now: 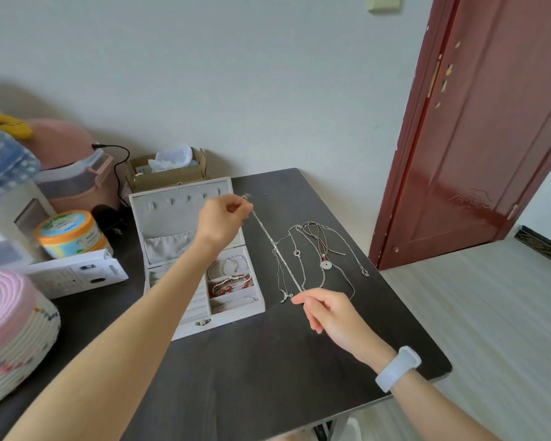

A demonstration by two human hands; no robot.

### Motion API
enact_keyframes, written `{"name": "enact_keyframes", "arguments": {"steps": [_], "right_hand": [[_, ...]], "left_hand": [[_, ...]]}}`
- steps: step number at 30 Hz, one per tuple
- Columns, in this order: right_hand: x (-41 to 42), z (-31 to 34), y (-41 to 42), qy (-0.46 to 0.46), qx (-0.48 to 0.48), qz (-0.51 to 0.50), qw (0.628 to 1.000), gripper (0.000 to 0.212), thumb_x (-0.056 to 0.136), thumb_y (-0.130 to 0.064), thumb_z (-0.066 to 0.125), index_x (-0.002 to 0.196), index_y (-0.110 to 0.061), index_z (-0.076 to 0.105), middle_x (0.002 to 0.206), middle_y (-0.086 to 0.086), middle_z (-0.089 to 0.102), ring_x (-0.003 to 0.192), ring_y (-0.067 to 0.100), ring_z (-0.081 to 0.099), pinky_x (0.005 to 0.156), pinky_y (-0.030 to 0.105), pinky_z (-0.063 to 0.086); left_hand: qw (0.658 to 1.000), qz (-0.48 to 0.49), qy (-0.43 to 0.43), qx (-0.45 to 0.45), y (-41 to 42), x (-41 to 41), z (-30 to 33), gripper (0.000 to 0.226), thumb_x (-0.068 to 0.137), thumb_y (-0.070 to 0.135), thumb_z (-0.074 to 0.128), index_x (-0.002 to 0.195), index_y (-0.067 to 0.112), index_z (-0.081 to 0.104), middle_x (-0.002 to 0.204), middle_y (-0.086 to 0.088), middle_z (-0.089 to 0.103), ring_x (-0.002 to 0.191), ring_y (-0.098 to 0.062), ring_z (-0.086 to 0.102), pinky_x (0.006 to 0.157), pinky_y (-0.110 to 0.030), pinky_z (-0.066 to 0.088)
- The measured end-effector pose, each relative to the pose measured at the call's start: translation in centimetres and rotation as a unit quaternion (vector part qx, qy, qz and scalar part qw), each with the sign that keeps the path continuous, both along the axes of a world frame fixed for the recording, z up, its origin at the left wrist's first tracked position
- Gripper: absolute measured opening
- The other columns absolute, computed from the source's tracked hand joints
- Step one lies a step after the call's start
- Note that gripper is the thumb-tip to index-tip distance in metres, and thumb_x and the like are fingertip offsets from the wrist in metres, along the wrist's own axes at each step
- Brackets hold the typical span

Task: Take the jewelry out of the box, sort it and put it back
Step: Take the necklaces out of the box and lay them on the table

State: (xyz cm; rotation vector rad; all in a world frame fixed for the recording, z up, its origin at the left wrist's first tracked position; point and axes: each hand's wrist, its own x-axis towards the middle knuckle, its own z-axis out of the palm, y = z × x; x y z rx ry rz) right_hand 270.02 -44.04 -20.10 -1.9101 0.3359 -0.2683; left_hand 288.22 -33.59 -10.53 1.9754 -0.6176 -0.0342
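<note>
A white jewelry box (223,323) stands open on the dark table (268,361), its lid upright. Its right compartments hold silver bangles (228,265) and a red bead bracelet (229,286). A sparkling silver chain (275,249) is stretched taut in the air: my left hand (223,218) pinches its far end in front of the lid, and my right hand (326,308) pinches its near end. Several thin silver necklaces (318,253) lie spread on the table to the right of the box, one with a round pale pendant (326,265).
A cardboard box (167,178) with tissue sits behind the jewelry box. On the left are an orange-lidded jar (67,232), a white flat package (77,275), a woven basket (13,338) and a pink appliance (74,167). The table's right edge drops to the floor by a red door (490,122).
</note>
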Motion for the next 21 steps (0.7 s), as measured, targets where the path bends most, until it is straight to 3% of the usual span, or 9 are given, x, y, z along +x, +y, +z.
{"name": "enact_keyframes", "arguments": {"steps": [3, 6, 10, 12, 14, 16, 19, 21], "right_hand": [[1.3, -1.2, 0.6, -0.016, -0.110, -0.061, 0.992, 0.028, 0.092, -0.004, 0.041, 0.103, -0.010, 0.066, 0.069, -0.009, 0.050, 0.056, -0.001, 0.048, 0.062, 0.007, 0.035], [2.9, -2.3, 1.6, -0.036, -0.205, -0.085, 0.974, 0.029, 0.091, -0.004, 0.044, 0.113, -0.006, 0.062, 0.084, 0.000, 0.050, 0.069, 0.006, 0.047, 0.072, 0.012, 0.033], [4.5, -3.1, 2.5, -0.010, -0.235, -0.068, 0.970, 0.033, 0.094, -0.011, 0.042, 0.125, -0.010, 0.054, 0.108, 0.008, 0.054, 0.090, 0.024, 0.058, 0.080, 0.025, 0.042], [4.9, -3.4, 2.7, 0.000, -0.242, -0.061, 0.968, 0.032, 0.094, -0.014, 0.043, 0.125, -0.010, 0.051, 0.113, 0.008, 0.057, 0.095, 0.025, 0.059, 0.085, 0.030, 0.045], [5.1, -3.5, 2.8, 0.001, -0.244, -0.059, 0.968, 0.029, 0.093, -0.016, 0.045, 0.121, -0.011, 0.052, 0.113, 0.007, 0.060, 0.098, 0.023, 0.059, 0.084, 0.027, 0.044], [5.3, -3.6, 2.6, 0.001, -0.243, -0.056, 0.968, 0.026, 0.093, -0.018, 0.047, 0.118, -0.011, 0.052, 0.112, 0.005, 0.060, 0.096, 0.018, 0.059, 0.078, 0.018, 0.040], [5.4, -3.9, 2.1, 0.002, -0.233, -0.046, 0.971, 0.024, 0.091, -0.016, 0.050, 0.114, -0.011, 0.054, 0.105, 0.003, 0.061, 0.075, 0.002, 0.050, 0.071, 0.007, 0.032], [5.4, -4.3, 1.8, -0.001, -0.221, -0.038, 0.975, 0.023, 0.090, -0.012, 0.051, 0.113, -0.012, 0.055, 0.101, 0.002, 0.062, 0.066, -0.005, 0.043, 0.071, 0.002, 0.031]], "left_hand": [[0.995, 0.029, -0.046, 0.087, -0.7, 2.5, -1.3, 0.014, 0.088, 0.014, 0.059, 0.093, 0.006, 0.069, 0.086, -0.007, 0.064, 0.080, -0.018, 0.054, 0.075, -0.024, 0.041], [0.987, 0.038, -0.058, 0.143, -1.7, 4.5, -3.0, 0.016, 0.089, 0.015, 0.058, 0.093, 0.006, 0.071, 0.094, -0.009, 0.068, 0.089, -0.022, 0.059, 0.077, -0.025, 0.044], [0.962, 0.025, -0.126, 0.241, -4.0, 6.1, -5.5, 0.017, 0.090, 0.017, 0.054, 0.096, 0.016, 0.070, 0.100, -0.008, 0.069, 0.102, -0.027, 0.055, 0.092, -0.035, 0.040], [0.933, 0.024, -0.200, 0.298, -4.8, 6.6, -6.7, 0.020, 0.092, 0.020, 0.051, 0.100, 0.019, 0.069, 0.104, -0.005, 0.068, 0.108, -0.025, 0.047, 0.092, -0.036, 0.030], [0.908, 0.021, -0.252, 0.333, -5.3, 7.1, -7.8, 0.022, 0.093, 0.019, 0.048, 0.101, 0.019, 0.069, 0.105, -0.004, 0.067, 0.109, -0.024, 0.044, 0.089, -0.036, 0.026], [0.882, 0.009, -0.295, 0.368, -5.7, 7.4, -9.0, 0.022, 0.093, 0.017, 0.047, 0.102, 0.018, 0.068, 0.103, -0.003, 0.067, 0.107, -0.024, 0.042, 0.087, -0.035, 0.024], [0.833, -0.016, -0.341, 0.436, -5.8, 7.5, -10.3, 0.021, 0.091, 0.013, 0.051, 0.102, 0.016, 0.068, 0.097, -0.002, 0.066, 0.103, -0.023, 0.042, 0.088, -0.035, 0.026], [0.824, -0.016, -0.343, 0.450, -5.6, 7.4, -10.8, 0.021, 0.091, 0.015, 0.050, 0.104, 0.016, 0.067, 0.098, -0.002, 0.065, 0.105, -0.023, 0.042, 0.091, -0.036, 0.026]]}}
